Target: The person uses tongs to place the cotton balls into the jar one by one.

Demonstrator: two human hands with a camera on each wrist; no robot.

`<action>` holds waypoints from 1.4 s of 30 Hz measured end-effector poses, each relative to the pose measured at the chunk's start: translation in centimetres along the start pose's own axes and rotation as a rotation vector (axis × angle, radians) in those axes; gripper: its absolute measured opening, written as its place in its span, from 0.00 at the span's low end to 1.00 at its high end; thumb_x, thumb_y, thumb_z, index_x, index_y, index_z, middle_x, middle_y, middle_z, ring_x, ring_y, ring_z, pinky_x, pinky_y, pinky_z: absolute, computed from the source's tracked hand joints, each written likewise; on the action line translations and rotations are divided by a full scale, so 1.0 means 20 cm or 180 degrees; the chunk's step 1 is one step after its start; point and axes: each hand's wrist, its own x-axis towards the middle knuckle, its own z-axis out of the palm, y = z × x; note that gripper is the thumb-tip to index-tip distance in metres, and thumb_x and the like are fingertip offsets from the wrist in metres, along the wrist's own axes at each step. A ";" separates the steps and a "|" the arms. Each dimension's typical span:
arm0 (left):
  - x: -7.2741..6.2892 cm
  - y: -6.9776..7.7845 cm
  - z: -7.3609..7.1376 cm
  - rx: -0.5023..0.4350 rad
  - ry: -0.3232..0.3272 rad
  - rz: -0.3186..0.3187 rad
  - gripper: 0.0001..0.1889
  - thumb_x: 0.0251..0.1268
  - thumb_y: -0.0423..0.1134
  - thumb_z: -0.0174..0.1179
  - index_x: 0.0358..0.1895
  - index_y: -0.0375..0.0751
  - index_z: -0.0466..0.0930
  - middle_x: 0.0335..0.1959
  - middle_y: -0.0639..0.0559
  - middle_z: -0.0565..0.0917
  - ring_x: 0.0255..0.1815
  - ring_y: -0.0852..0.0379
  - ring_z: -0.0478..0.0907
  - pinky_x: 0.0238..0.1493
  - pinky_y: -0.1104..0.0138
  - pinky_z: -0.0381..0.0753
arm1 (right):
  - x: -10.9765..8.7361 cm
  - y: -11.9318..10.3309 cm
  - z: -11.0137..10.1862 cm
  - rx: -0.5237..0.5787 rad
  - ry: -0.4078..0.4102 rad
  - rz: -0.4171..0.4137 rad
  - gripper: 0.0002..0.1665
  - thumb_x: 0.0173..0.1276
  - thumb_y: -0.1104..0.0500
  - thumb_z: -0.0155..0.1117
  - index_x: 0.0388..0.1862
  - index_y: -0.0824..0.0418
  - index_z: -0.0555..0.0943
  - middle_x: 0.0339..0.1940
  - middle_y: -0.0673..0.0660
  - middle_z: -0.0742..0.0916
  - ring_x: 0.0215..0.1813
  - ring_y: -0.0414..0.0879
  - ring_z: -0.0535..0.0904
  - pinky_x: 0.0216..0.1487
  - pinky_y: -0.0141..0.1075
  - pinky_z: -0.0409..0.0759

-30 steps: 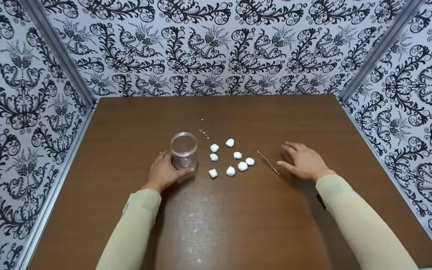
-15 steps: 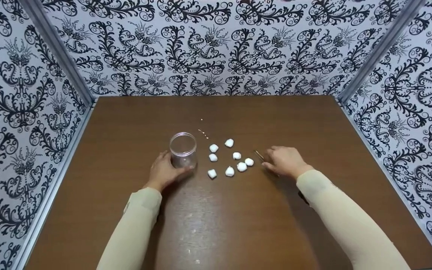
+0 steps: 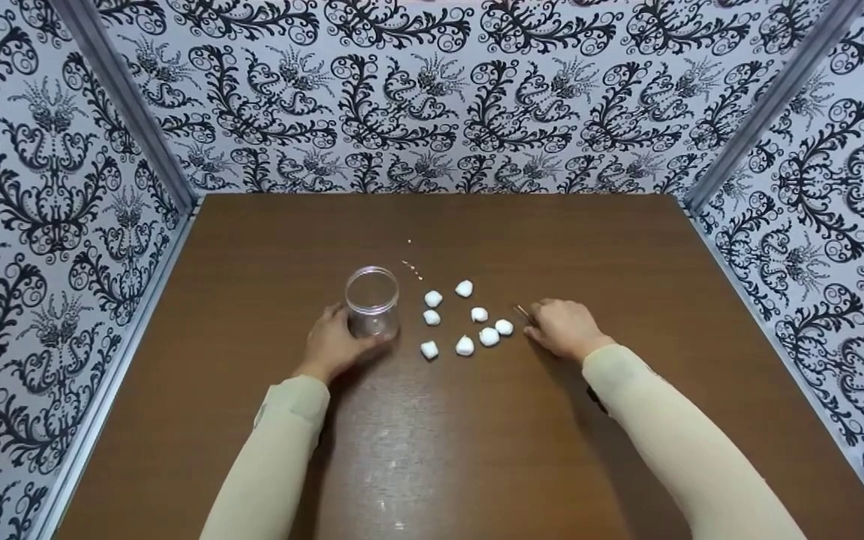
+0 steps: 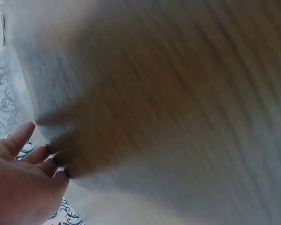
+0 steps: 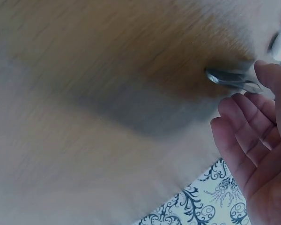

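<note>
A clear open-topped jar [image 3: 372, 300] stands upright on the table, left of the middle. My left hand [image 3: 333, 341] holds it low down, thumb in front and fingers around the left side; the left wrist view shows that hand's fingertips [image 4: 61, 174] by the tabletop. On the right, my right hand [image 3: 565, 330] pinches a slim pair of metal tweezers [image 3: 523, 312]. Their shiny rounded end [image 5: 220, 77] juts out by the thumb in the right wrist view. Several white cotton balls [image 3: 489, 337] lie loose between the hands, the nearest one just left of the tweezers.
The brown wooden table [image 3: 432, 450] is bounded by patterned panels at the back [image 3: 432, 97] and both sides, with metal posts at the corners. Small white specks [image 3: 413, 268] lie behind the jar, to its right.
My right hand has come left onto the tweezers, and its spread fingers have closed to pinch them. My left hand stays at the jar; the cotton balls lie as before.
</note>
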 end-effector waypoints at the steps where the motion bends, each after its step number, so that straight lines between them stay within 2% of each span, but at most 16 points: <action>1: 0.00 0.00 0.00 0.0007 0.0005 -0.0005 0.49 0.48 0.62 0.74 0.69 0.34 0.71 0.70 0.35 0.68 0.69 0.35 0.66 0.67 0.44 0.63 | 0.00 0.00 0.00 0.0021 -0.0002 0.0023 0.15 0.69 0.50 0.68 0.33 0.60 0.79 0.30 0.56 0.82 0.34 0.55 0.82 0.33 0.53 0.81; 8: 0.00 0.02 0.00 0.0074 0.0004 -0.0066 0.51 0.44 0.64 0.74 0.70 0.35 0.70 0.71 0.35 0.67 0.69 0.35 0.64 0.67 0.44 0.63 | 0.01 -0.02 0.00 0.0100 -0.0013 0.0170 0.11 0.68 0.54 0.69 0.33 0.61 0.80 0.32 0.57 0.84 0.34 0.55 0.83 0.32 0.52 0.81; 14: 0.00 0.01 0.01 0.0115 0.0060 -0.0038 0.51 0.43 0.65 0.74 0.67 0.34 0.73 0.70 0.35 0.69 0.68 0.34 0.66 0.66 0.44 0.65 | 0.00 -0.02 -0.01 0.0023 -0.0027 0.0152 0.12 0.68 0.54 0.69 0.31 0.60 0.78 0.31 0.56 0.83 0.31 0.53 0.81 0.29 0.50 0.80; 21: 0.01 -0.01 0.01 0.0056 -0.0039 -0.0066 0.51 0.45 0.66 0.73 0.69 0.35 0.71 0.72 0.35 0.66 0.71 0.35 0.62 0.68 0.45 0.62 | -0.02 0.02 -0.04 -0.0118 0.0136 -0.0005 0.12 0.67 0.52 0.70 0.33 0.59 0.80 0.29 0.55 0.83 0.27 0.52 0.80 0.25 0.49 0.79; 27: 0.00 0.00 -0.01 0.0022 -0.0042 -0.0067 0.50 0.45 0.64 0.75 0.69 0.36 0.71 0.71 0.35 0.67 0.71 0.37 0.62 0.69 0.46 0.61 | -0.04 0.07 -0.12 -0.0020 0.0249 -0.0225 0.12 0.69 0.52 0.68 0.41 0.60 0.82 0.36 0.57 0.85 0.30 0.53 0.82 0.27 0.51 0.80; 34: 0.01 0.00 0.00 0.0083 -0.0064 -0.0056 0.49 0.46 0.65 0.73 0.68 0.37 0.72 0.71 0.36 0.66 0.71 0.36 0.63 0.68 0.45 0.62 | -0.05 0.08 -0.20 0.0061 0.0367 -0.0502 0.08 0.66 0.55 0.70 0.37 0.58 0.81 0.33 0.52 0.81 0.28 0.49 0.79 0.27 0.49 0.79; 42: 0.00 0.00 0.00 0.0031 -0.0036 -0.0049 0.49 0.46 0.64 0.74 0.68 0.35 0.72 0.71 0.36 0.67 0.70 0.36 0.64 0.68 0.45 0.63 | -0.07 0.06 -0.21 -0.0003 0.0310 -0.0718 0.06 0.65 0.55 0.71 0.38 0.56 0.85 0.31 0.49 0.81 0.26 0.45 0.78 0.26 0.46 0.79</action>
